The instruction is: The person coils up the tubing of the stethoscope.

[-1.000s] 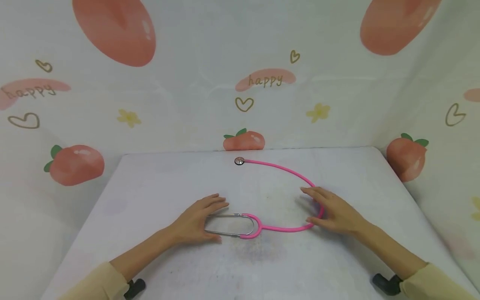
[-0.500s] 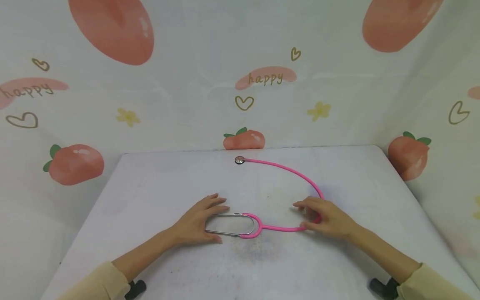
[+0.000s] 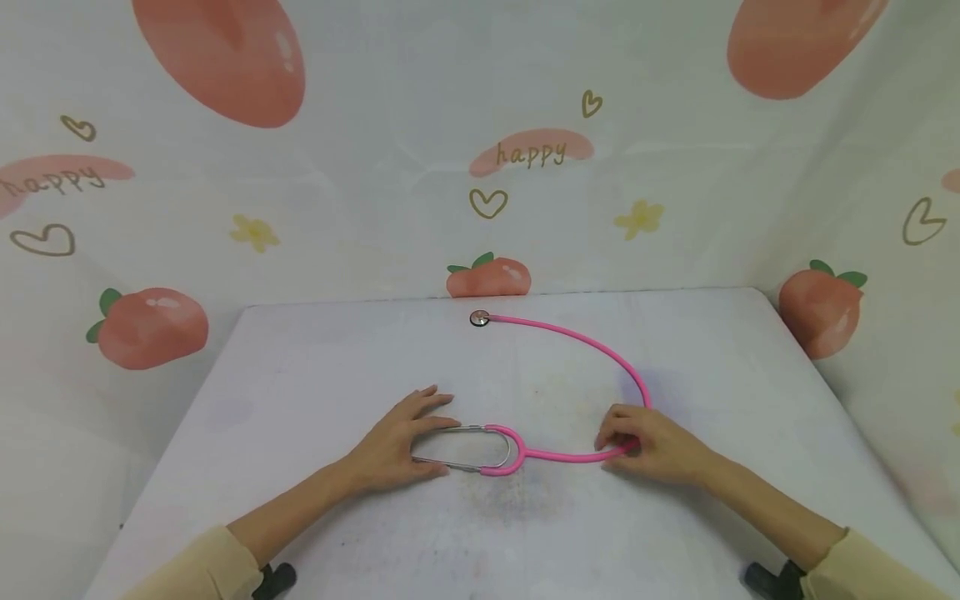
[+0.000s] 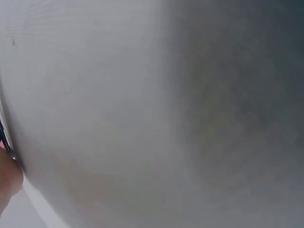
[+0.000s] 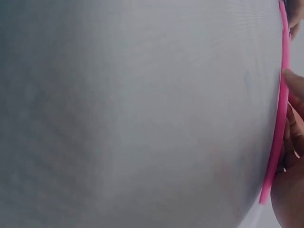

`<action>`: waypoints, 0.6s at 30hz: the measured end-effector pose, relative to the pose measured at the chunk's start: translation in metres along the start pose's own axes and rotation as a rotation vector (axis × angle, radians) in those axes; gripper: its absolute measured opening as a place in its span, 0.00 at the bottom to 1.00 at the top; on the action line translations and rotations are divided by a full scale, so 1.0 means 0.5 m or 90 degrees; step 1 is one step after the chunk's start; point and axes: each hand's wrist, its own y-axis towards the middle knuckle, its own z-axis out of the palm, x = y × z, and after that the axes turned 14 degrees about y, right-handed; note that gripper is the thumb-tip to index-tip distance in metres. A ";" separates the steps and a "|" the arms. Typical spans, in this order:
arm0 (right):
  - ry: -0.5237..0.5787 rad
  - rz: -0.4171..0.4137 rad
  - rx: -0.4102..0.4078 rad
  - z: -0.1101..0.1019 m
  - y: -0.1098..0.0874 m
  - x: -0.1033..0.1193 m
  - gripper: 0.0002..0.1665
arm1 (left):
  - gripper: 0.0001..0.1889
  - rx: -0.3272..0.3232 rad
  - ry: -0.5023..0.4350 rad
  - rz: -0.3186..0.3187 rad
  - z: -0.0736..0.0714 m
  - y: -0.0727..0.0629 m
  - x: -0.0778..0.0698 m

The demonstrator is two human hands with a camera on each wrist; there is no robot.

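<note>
A pink stethoscope (image 3: 570,457) lies on the white table, its tubing curving right and back to the round chest piece (image 3: 480,318). My left hand (image 3: 393,442) holds the metal ear tubes (image 3: 468,468), thumb on the near tube and index finger on the far one; the ear tips are hidden under the palm. With curled fingers my right hand (image 3: 656,443) grips the tubing at its right bend. In the right wrist view the thumb lies against the pink tube (image 5: 278,133). Only a bit of the left hand (image 4: 9,175) shows at the left wrist view's edge.
The table (image 3: 337,358) ends at the back and sides against a white curtain (image 3: 375,208) printed with peaches, hearts and flowers. Dark marks (image 3: 517,500) stain the tabletop in front of the stethoscope.
My right hand has moved down and slightly left along the tubing, and its fingers have curled round it. The left thumb and index finger have drawn slightly closer on the ear tubes.
</note>
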 end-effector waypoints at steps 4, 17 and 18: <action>-0.024 0.021 0.014 -0.004 0.000 0.003 0.15 | 0.28 -0.002 -0.003 -0.006 -0.003 0.005 -0.004; -0.094 0.054 0.014 -0.031 0.007 0.029 0.15 | 0.30 -0.010 -0.006 -0.028 -0.019 0.021 -0.011; -0.089 0.048 0.010 -0.036 0.011 0.032 0.16 | 0.30 -0.015 -0.004 -0.032 -0.022 0.023 -0.011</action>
